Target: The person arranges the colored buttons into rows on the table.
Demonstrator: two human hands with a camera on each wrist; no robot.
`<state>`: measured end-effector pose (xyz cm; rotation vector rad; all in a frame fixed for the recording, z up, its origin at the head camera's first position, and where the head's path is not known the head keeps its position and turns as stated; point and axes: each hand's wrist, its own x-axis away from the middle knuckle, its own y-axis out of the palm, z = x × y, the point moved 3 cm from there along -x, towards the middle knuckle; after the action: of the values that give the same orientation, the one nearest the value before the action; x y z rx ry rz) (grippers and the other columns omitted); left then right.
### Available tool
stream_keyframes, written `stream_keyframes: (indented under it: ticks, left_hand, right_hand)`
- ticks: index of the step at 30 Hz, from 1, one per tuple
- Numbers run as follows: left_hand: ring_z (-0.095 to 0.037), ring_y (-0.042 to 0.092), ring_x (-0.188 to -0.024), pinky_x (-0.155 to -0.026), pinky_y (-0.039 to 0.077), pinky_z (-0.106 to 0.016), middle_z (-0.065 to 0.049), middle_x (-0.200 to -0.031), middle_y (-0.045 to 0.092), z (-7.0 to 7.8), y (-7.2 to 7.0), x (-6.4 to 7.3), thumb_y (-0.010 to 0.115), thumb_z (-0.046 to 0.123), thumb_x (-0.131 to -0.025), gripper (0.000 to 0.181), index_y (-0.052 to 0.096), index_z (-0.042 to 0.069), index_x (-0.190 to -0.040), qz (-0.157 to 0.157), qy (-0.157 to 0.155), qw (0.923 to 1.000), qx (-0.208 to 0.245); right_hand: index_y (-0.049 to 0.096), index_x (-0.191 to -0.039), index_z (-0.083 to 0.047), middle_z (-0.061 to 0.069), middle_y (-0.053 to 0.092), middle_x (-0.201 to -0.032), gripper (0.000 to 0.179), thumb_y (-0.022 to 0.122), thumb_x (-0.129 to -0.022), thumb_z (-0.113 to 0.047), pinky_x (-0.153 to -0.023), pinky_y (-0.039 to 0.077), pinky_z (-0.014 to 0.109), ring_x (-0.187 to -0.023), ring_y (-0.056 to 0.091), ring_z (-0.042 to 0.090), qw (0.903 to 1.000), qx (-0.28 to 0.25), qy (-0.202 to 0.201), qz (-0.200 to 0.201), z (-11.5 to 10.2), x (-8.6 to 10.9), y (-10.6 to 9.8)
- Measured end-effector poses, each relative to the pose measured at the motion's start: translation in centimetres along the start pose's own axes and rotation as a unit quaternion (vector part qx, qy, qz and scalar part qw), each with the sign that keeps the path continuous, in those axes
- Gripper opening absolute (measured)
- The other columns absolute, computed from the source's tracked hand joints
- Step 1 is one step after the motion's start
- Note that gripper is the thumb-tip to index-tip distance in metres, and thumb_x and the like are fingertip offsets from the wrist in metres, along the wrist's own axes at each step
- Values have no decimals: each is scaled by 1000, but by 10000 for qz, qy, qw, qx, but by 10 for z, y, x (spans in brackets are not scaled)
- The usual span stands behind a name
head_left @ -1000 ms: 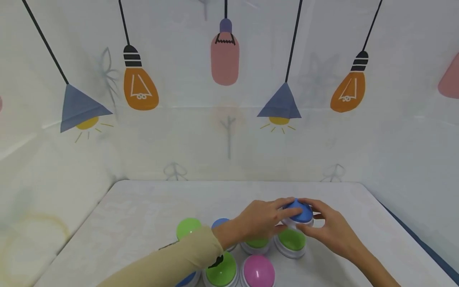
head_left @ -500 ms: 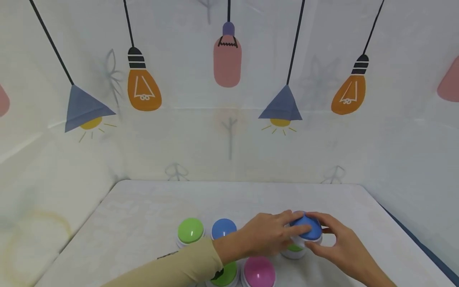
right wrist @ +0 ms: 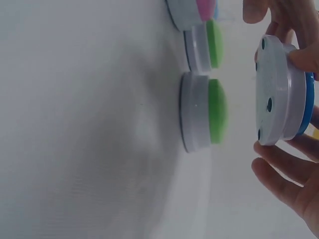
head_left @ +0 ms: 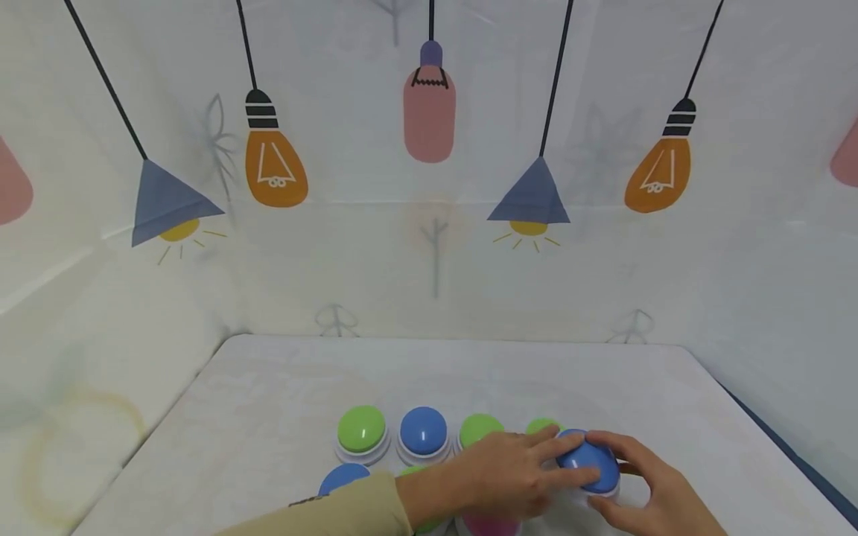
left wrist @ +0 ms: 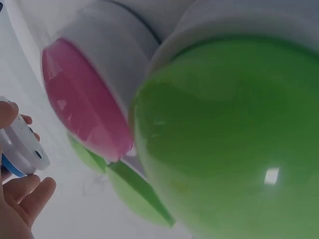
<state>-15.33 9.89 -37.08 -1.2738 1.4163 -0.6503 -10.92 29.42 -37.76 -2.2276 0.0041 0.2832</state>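
Observation:
A blue-domed push button (head_left: 596,467) with a white base is held off the table by both hands at the right of the head view. My left hand (head_left: 499,476), in a beige sleeve, lays its fingers across the blue dome. Gripping the button's right side, my right hand (head_left: 653,487) has its thumb on the near edge. The white underside with its small dark holes shows in the right wrist view, where the button (right wrist: 281,94) is tilted on edge. A green push button (head_left: 544,425) stands just behind, partly covered by the left fingers.
More push buttons stand on the white table (head_left: 268,417): green (head_left: 362,428), blue (head_left: 424,430), another green (head_left: 479,426) and a front-row blue one (head_left: 344,475). The left arm partly covers a pink button (head_left: 492,525). A patterned cloth backdrop (head_left: 375,260) rises behind.
Both hands have brought the blue button nearer and to the right, from behind the rightmost green button to in front of it. The left arm uncovers more of the back row.

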Motion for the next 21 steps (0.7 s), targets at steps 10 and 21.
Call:
stream_keyframes:
  ticks: [10,21]
  left_hand:
    - [-18,41,-128,-94,42,-19,-3,-150,27,15,9,15,53,51,-88,71,19,32,-147,-615,176,9977,232]
    - [-18,23,-137,-102,33,-20,-5,-155,8,26,14,26,41,63,-88,79,4,29,-149,-1231,354,9897,643]
  right_hand:
    - [42,-132,-17,10,51,-128,68,73,-75,-39,-73,54,32,-101,60,21,9955,-333,167,-867,17,12,21]
    - [38,-133,-22,-8,48,-124,73,79,-72,-26,-74,52,23,-107,48,-6,9897,-387,-1163,-744,25,24,34]
